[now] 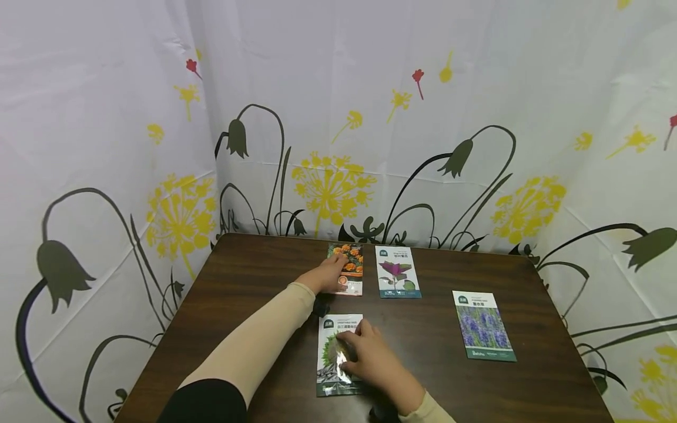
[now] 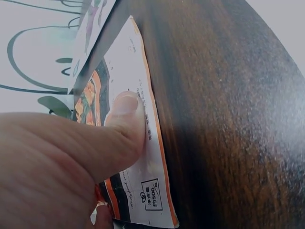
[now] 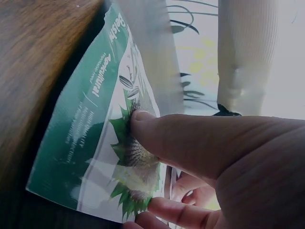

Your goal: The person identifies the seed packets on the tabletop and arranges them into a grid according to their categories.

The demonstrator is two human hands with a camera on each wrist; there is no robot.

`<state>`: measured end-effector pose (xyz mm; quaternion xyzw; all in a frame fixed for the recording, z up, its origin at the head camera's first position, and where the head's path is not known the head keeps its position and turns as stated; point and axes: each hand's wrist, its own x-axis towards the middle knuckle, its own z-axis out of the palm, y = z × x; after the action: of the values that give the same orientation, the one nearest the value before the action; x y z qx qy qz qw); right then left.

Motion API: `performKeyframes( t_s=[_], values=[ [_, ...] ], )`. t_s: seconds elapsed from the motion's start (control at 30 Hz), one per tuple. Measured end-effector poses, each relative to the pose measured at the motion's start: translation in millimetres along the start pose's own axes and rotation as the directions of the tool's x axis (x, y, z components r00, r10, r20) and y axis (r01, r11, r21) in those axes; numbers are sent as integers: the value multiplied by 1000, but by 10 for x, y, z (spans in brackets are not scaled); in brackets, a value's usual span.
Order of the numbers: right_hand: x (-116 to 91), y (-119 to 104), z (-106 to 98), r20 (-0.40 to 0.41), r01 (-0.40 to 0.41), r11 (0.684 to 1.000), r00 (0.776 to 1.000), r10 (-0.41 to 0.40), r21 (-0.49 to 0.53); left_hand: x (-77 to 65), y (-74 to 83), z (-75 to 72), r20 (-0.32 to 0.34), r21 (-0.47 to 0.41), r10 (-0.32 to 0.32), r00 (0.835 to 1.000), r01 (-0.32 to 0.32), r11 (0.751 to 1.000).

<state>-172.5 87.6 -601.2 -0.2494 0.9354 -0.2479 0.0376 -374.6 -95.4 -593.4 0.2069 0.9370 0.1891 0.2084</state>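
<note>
My left hand (image 1: 329, 274) rests on an orange-flowered seed packet (image 1: 353, 258) at the back of the table. In the left wrist view, the thumb (image 2: 126, 107) presses the packet's white lower part; the other fingers are mostly hidden. Nearer me, my right hand (image 1: 376, 361) touches a green-and-white seed packet (image 1: 328, 385) picturing a spiky green sunflower head. Its thumb (image 3: 145, 121) and fingers (image 3: 178, 212) lie spread apart on the printed face. Both packets lie face up on the table, apart from each other.
A seed packet with a purple flower (image 1: 398, 271) lies right of the orange one. Farther right lies a lavender packet (image 1: 483, 326). The dark wooden table (image 1: 423, 341) meets a white flower-print cloth (image 1: 328, 88) behind it. My left forearm crosses the table's left half.
</note>
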Motion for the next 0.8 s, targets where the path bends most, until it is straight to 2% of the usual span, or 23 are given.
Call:
performKeyframes(
  t_s=[0.2, 0.67, 0.8],
  values=[
    [15, -39, 11, 2, -12, 999, 1000, 12, 31, 4, -1, -2, 6, 7, 13, 1000, -13, 1000],
    [31, -44, 26, -1, -38, 999, 999, 38, 32, 24, 15, -38, -10, 44, 17, 1000, -16, 999],
    [-1, -54, 45, -26, -25, 1000, 999, 25, 8, 17, 0, -19, -18, 38, 26, 999, -25, 999]
  ],
)
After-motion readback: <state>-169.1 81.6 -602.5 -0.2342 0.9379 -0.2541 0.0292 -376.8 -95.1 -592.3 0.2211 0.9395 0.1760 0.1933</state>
